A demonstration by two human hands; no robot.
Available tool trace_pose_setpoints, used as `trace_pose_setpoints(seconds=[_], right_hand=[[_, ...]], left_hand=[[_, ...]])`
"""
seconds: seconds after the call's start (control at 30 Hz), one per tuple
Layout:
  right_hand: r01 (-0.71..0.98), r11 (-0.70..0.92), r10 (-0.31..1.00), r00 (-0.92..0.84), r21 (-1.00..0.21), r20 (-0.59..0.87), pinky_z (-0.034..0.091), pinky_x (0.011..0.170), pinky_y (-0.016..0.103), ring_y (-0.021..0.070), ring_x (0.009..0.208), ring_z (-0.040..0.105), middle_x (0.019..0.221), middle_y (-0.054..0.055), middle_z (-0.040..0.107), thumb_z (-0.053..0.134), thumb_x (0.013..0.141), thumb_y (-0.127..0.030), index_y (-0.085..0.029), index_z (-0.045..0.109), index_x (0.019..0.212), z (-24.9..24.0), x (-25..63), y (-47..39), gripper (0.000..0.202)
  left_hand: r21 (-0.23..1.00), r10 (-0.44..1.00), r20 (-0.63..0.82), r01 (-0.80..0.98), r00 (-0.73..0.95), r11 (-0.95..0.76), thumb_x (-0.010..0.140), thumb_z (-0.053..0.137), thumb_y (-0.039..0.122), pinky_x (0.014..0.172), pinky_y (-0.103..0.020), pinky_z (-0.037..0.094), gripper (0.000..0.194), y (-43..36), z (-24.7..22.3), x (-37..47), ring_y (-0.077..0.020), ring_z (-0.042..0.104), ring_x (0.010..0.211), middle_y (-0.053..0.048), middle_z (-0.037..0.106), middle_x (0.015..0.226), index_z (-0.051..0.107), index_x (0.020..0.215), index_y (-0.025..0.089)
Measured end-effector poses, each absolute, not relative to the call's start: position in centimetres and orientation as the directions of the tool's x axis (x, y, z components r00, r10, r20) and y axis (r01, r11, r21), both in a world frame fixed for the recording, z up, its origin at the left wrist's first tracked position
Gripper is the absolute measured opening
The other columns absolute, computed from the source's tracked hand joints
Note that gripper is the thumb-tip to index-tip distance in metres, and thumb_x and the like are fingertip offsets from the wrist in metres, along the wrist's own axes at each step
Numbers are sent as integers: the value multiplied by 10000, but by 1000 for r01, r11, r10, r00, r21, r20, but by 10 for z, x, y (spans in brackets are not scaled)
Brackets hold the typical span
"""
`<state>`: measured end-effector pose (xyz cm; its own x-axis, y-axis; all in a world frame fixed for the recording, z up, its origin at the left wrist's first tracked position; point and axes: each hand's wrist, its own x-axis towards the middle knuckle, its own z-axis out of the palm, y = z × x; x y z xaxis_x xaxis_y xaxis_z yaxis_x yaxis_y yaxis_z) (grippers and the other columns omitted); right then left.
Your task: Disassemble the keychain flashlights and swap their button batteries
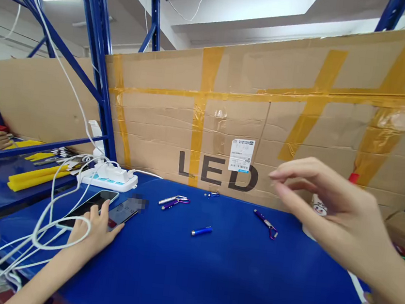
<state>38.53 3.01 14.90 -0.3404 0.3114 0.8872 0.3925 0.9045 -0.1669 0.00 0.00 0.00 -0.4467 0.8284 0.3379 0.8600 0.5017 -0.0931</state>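
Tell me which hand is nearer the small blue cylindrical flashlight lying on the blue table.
Left. The left hand rests on a phone, left of the blue flashlight. The right hand hangs raised in the air, farther to its right.

The table (210,279) is a deep, plain blue. On it lie a blue torch (201,231), a purple torch (265,223) with a silver clip, and to the left a silver torch (168,200) beside a second purple one (176,203). The far cardboard wall (270,130) is brown, crossed by yellow-orange tape (199,117), printed with black letters LED, and bears a white label (241,155) with a blue edge. The power strip (109,177) and its cables (50,203) are white. The phone (88,206) under the left hand (94,230) shows a black screen. The shelf frame (98,57) is dark blue; yellow sheets (33,176) lie on the left shelf.
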Motion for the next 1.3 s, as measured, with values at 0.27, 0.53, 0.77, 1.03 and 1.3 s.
trace_pose_setpoints(seconds=[0.27, 0.53, 0.77, 1.03, 1.3], right_hand=[[271, 938, 195, 109, -218, 975, 467, 552, 297, 120, 672, 559, 836, 10, 586, 591, 817, -141, -234, 608, 887, 163, 396, 6, 118], [305, 921, 254, 3, -243, 967, 463, 531, 277, 120, 654, 562, 808, 7, 583, 574, 825, -151, -223, 612, 910, 152, 401, 1, 118], [621, 728, 627, -432, -290, 648, 464, 571, 228, 105, 690, 589, 851, -19, 633, 526, 827, -181, -239, 647, 876, 107, 378, 65, 142], [772, 607, 779, -532, -187, 334, 434, 579, 229, 122, 719, 629, 940, -18, 665, 589, 802, -202, -256, 674, 944, 43, 334, 141, 175], [762, 647, 731, -605, -37, 317, 452, 713, 242, 166, 976, 572, 1098, 50, 589, 538, 891, -260, -233, 651, 1100, 14, 290, 201, 239]], left_hand=[[-95, 833, 420, 896, -360, 434, 868, 365, 451, 736, -390, 468, 616, 13, 0, -4, -362, 602, 919, -237, 530, 1101, 366, 1303, 15], [-33, 822, 469, 924, -323, 382, 847, 393, 391, 886, -488, 415, 614, 22, -10, 23, -394, 559, 1034, -304, 440, 1232, 381, 1300, -24], [202, 887, 381, 913, 260, -355, 861, 467, 449, 964, -441, 405, 438, 17, -12, 119, -288, 456, 1194, -110, 478, 1287, 503, 1238, 230], [240, 852, 234, 821, 468, -517, 854, 528, 400, 810, -376, 441, 239, 80, 5, 148, -234, 569, 877, -73, 605, 932, 546, 899, 166], [337, 897, 239, 835, 371, -435, 941, 340, 238, 778, -358, 460, 123, 77, -13, 141, -224, 606, 863, -78, 618, 919, 446, 947, 176]])
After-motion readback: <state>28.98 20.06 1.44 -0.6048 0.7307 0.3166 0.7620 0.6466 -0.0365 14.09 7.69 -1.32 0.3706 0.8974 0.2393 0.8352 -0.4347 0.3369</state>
